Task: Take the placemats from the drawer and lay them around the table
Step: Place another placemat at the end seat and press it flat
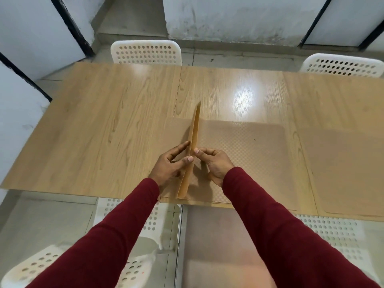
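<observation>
A thin tan placemat [194,138] stands on edge near the table's front, held upright between both hands. My left hand [172,163] pinches it from the left with thumb and fingers. My right hand [214,161] pinches it from the right. Under and to the right of my hands a translucent checkered placemat [249,154] lies flat on the wooden table [104,125]. Another flat placemat [349,173] lies further right, reaching the front edge. The drawer is out of view.
White perforated chairs stand at the far side [146,51] and far right [340,64]. More white chairs sit below the front edge, at left [133,221] and at right [332,229]. Grey walls with black frames surround the table.
</observation>
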